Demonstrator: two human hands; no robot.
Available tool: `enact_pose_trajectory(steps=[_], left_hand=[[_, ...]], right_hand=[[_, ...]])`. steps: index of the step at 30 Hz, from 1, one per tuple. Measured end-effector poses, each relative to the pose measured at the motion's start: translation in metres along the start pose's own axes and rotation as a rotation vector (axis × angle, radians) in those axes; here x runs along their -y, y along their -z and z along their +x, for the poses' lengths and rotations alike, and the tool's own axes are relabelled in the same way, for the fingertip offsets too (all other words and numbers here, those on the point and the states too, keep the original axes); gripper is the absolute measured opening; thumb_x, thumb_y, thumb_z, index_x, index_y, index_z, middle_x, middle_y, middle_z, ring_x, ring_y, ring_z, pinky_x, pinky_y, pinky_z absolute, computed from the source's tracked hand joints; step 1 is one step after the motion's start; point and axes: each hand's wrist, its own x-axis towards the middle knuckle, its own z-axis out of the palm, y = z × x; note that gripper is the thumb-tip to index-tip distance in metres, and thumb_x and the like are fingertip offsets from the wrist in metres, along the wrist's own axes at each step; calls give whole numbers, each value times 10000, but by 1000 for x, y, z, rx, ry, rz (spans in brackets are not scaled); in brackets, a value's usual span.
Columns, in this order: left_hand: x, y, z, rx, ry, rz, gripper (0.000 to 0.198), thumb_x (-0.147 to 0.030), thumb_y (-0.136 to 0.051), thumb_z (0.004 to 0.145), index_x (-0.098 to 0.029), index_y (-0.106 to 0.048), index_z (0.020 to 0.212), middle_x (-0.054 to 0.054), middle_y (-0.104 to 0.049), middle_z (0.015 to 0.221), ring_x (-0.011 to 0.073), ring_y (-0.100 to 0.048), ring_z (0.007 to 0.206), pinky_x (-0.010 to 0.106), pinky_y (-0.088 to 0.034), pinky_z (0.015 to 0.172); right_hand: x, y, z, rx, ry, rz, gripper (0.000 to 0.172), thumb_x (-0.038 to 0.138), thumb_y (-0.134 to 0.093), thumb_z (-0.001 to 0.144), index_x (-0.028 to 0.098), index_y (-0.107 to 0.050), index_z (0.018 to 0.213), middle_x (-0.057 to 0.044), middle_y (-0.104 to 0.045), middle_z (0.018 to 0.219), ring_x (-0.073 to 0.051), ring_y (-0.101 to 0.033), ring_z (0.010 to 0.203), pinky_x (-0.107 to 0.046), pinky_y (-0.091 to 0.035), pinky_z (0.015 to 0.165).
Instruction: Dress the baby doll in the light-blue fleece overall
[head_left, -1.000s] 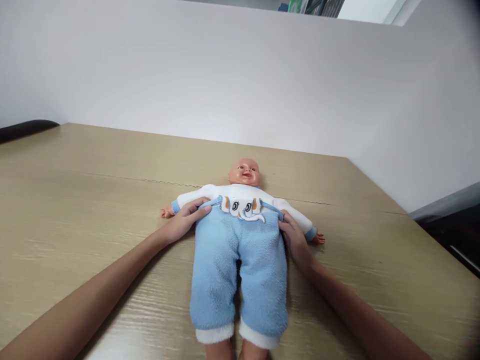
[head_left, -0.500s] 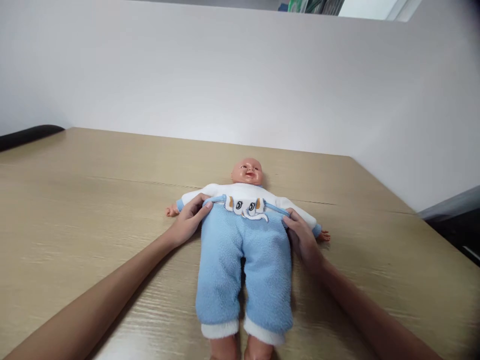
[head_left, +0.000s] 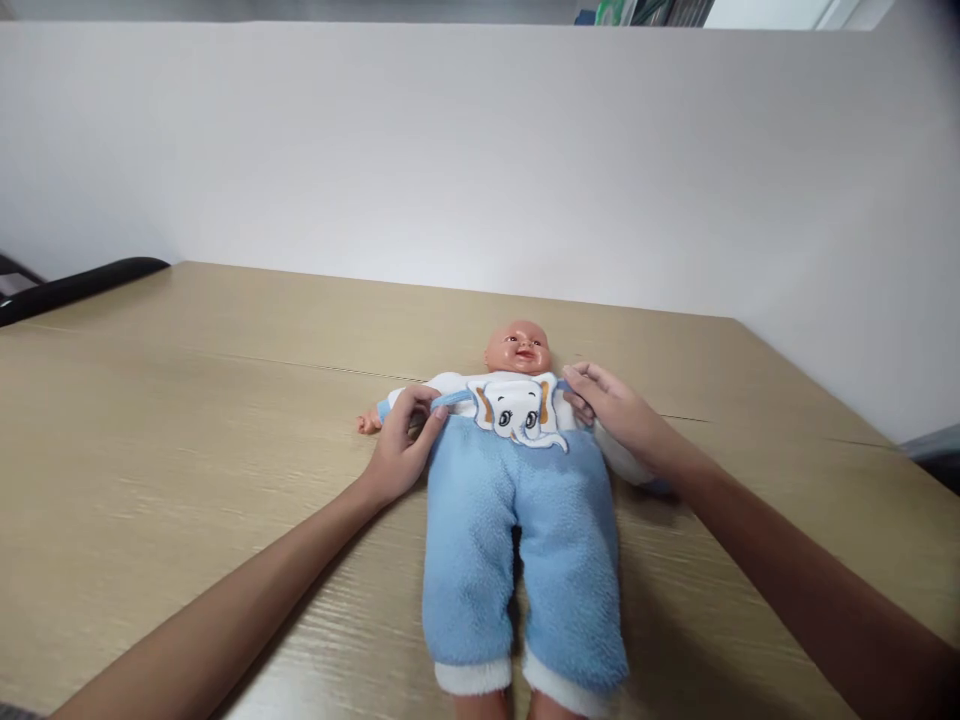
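A baby doll lies on its back, head away from me, in a white top and fluffy blue overalls with white cuffs. An elephant-face bib spreads over its chest. On the left, my left hand pinches the blue strap at the waist, thumb on top. My right hand is closed on the other blue strap, held up beside the bib's top right corner near the doll's shoulder. The doll's arm on that side is mostly hidden behind my right hand and wrist.
The doll lies on a wooden table with a seam across it. A pale partition rises behind the table. A black curved edge shows at the far left, and a dark object at the right.
My right hand has moved from the waist up towards the doll's shoulder, lifting the strap. The elephant bib is now raised and more fully spread. My left hand stays at the waist.
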Motion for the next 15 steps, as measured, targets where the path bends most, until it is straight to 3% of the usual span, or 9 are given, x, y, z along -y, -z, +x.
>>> enact_pose_trajectory(steps=[3, 5, 8, 11, 13, 15], left_hand=[[-4, -1, 0, -13, -42, 65, 241, -453, -618, 1084, -215, -623, 1125, 44, -636, 1027, 198, -612, 962, 342, -484, 912], [-7, 0, 0, -6, -61, 77, 239, -452, -613, 1086, -214, -627, 1093, 42, -632, 998, 199, -604, 936, 342, -481, 879], [-12, 1, 1, 16, -122, 74, 221, -427, -614, 1087, -212, -623, 1036, 52, -635, 979, 204, -596, 925, 351, -473, 860], [-14, 3, 0, 11, -222, 122, 161, -356, -621, 1084, -215, -615, 1006, 55, -644, 959, 203, -588, 909, 363, -466, 860], [-15, 3, 0, -25, -270, 184, 112, -316, -630, 1077, -220, -621, 1020, 53, -653, 964, 205, -596, 917, 367, -467, 863], [-15, 2, -1, -72, -292, 252, 72, -291, -635, 1072, -224, -638, 1046, 60, -668, 1008, 208, -611, 943, 365, -473, 863]], right_hand=[[18, -15, 15, -105, 96, -298, 353, 586, -730, 947, 238, -669, 959, -22, -688, 815, -194, -596, 735, -317, -469, 658], [32, -31, 22, -66, 233, -479, 234, 470, -696, 986, 238, -688, 1001, -60, -740, 930, -227, -649, 831, -361, -510, 751], [52, -60, 37, 112, 408, -613, 167, 368, -667, 1005, 223, -679, 1087, -104, -749, 1123, -266, -691, 1006, -419, -540, 910], [64, -87, 62, 292, 421, -688, 258, 337, -700, 988, 207, -675, 1210, -130, -746, 1276, -302, -698, 1154, -452, -529, 1016], [65, -105, 82, 486, 428, -743, 286, 296, -751, 943, 213, -703, 1212, -128, -753, 1313, -310, -708, 1173, -432, -544, 992], [60, -123, 102, 687, 491, -811, 272, 219, -834, 837, 231, -759, 1098, -91, -798, 1191, -287, -736, 1048, -384, -556, 883]])
